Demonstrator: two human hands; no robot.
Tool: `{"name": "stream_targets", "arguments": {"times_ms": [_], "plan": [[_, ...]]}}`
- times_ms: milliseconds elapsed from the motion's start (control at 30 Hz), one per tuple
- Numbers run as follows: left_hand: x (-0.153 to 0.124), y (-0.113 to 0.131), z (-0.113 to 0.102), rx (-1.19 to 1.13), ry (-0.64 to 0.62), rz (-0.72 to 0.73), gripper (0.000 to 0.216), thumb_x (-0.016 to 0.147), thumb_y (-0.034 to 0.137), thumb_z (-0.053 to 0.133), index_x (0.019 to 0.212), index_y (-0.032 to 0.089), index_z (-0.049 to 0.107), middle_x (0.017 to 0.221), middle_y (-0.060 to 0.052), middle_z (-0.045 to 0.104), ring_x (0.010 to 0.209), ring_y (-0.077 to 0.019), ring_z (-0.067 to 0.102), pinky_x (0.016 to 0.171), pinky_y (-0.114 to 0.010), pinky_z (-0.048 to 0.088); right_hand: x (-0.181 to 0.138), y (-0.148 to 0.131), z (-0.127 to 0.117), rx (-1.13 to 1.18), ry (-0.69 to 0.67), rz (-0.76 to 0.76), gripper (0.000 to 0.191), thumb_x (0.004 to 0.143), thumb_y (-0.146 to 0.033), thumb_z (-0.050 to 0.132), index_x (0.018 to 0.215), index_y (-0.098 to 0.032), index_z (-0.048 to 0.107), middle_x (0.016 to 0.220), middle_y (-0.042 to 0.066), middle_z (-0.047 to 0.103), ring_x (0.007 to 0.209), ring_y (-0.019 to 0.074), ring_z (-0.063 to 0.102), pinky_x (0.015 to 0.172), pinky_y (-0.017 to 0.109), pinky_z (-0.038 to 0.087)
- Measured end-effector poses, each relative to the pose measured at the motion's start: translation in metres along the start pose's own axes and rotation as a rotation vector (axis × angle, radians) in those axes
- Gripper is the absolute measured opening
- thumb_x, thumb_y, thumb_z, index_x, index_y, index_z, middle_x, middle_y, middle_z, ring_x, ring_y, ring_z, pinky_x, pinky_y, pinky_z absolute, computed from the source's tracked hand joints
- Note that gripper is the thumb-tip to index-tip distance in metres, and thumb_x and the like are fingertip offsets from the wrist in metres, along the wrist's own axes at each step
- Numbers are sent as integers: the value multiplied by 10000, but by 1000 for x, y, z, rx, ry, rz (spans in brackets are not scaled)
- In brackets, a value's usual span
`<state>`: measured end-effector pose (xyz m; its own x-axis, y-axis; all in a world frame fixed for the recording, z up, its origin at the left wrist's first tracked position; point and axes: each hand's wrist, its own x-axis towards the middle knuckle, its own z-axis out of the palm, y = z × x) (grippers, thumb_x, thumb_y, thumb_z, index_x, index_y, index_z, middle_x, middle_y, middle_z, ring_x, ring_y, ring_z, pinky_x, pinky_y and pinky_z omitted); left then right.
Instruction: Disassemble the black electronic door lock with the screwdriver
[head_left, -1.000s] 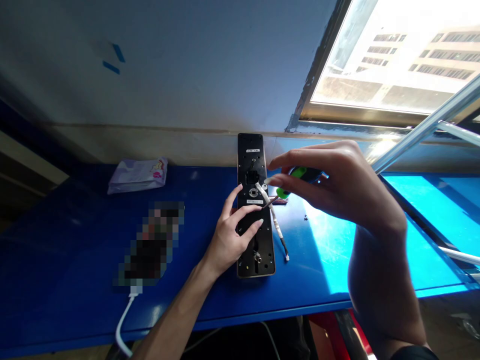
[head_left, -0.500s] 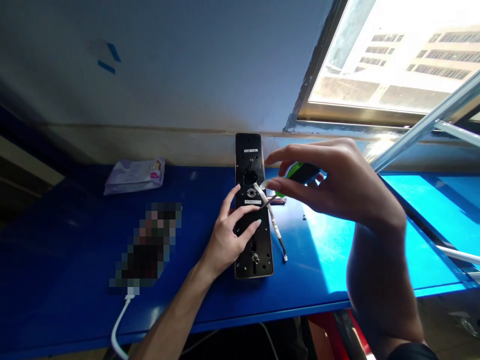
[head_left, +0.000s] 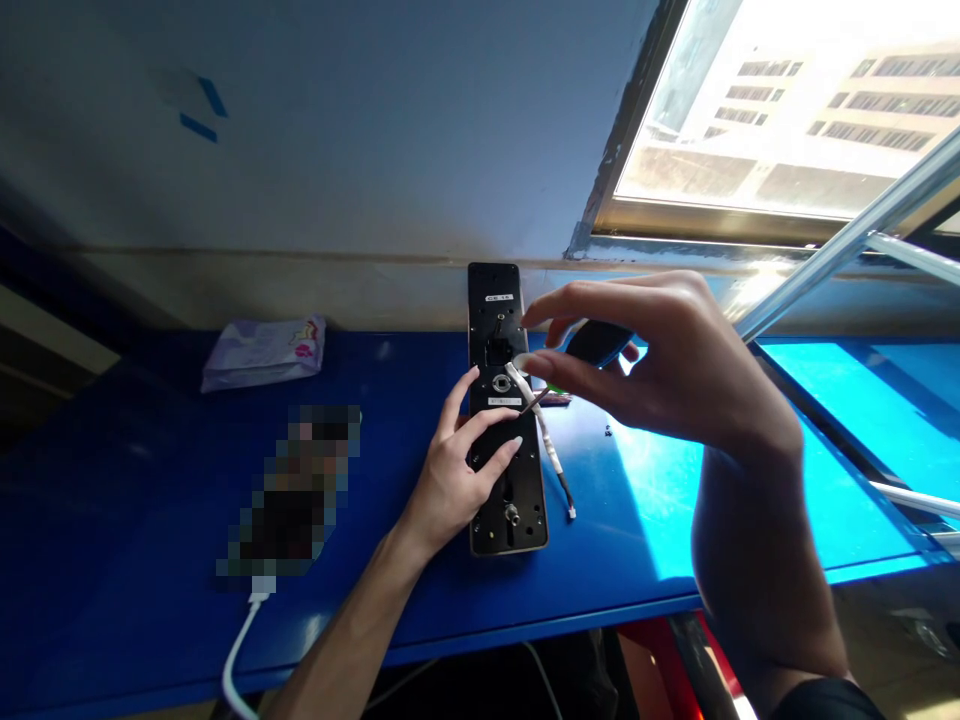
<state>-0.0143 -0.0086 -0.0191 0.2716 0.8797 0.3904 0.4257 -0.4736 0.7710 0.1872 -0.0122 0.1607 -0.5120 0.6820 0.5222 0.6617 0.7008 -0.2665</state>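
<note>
A long black door lock panel (head_left: 507,480) stands on the blue table with its far end by the wall; screw holes, white labels and a round metal hub show on its face. My left hand (head_left: 457,480) rests on its left side, fingers spread, index fingertip close to the screwdriver's tip. My right hand (head_left: 660,350) grips a screwdriver (head_left: 600,343) with a dark and green handle, its thin shaft slanting down to the panel's right edge. A white-sleeved cable (head_left: 548,438) runs from the panel onto the table, ending in a small white plug.
Tiny dark screws (head_left: 608,431) lie right of the panel. At left are a purple-white packet (head_left: 264,352) and a pixelated phone-like device (head_left: 296,490) on a white cable (head_left: 234,650). Metal bars (head_left: 847,245) cross at right below a window. The blue table (head_left: 420,635) has a front edge nearby.
The screwdriver handle has rolled in my right fingers: less of its green part shows now. My left hand keeps its place on the panel. The whole view has shifted slightly.
</note>
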Motion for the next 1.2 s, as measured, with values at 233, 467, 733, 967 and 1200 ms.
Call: {"name": "stream_targets", "arguments": {"times_ms": [233, 467, 733, 967, 1200], "plan": [[0, 0, 0, -14, -5, -7, 244, 994, 348, 679, 1217, 288, 758, 1737, -32, 305, 1582, -332, 388, 1270, -527, 428, -1, 3, 0, 31, -27, -25, 244, 987, -193, 621, 1176, -169, 773, 928, 36, 813, 727, 120, 727, 677, 259, 522], [0, -1, 0, -15, 4, 7, 240, 990, 336, 684, 1214, 285, 752, 1738, -33, 311, 1564, -332, 419, 1267, -530, 433, -3, 4, -6, 65, -63, -39, 321, 922, -214, 663, 1232, -167, 730, 1061, 65, 799, 856, 165, 735, 742, 300, 560], [0, -2, 1, -16, 0, 3, 246, 992, 343, 684, 1222, 292, 755, 1739, -31, 304, 1575, -328, 401, 1273, -525, 425, -2, 4, -3, 46, -51, -19, 206, 994, -219, 635, 1153, -188, 763, 909, 21, 799, 723, 114, 713, 672, 253, 520], [-1, -2, 1, -7, 3, 4, 241, 995, 343, 680, 1218, 290, 753, 1744, -31, 299, 1563, -325, 426, 1275, -507, 424, -2, 3, -5, 85, -70, -49, 277, 899, -181, 671, 1167, -153, 734, 1008, 55, 789, 837, 152, 713, 725, 281, 535], [0, 0, 0, -16, -5, 0, 244, 999, 333, 676, 1225, 286, 756, 1740, -35, 303, 1575, -322, 404, 1284, -510, 408, -1, 5, -3, 41, -33, -39, 165, 1011, -212, 626, 1041, -156, 779, 865, 20, 786, 709, 97, 681, 662, 239, 482]]}}
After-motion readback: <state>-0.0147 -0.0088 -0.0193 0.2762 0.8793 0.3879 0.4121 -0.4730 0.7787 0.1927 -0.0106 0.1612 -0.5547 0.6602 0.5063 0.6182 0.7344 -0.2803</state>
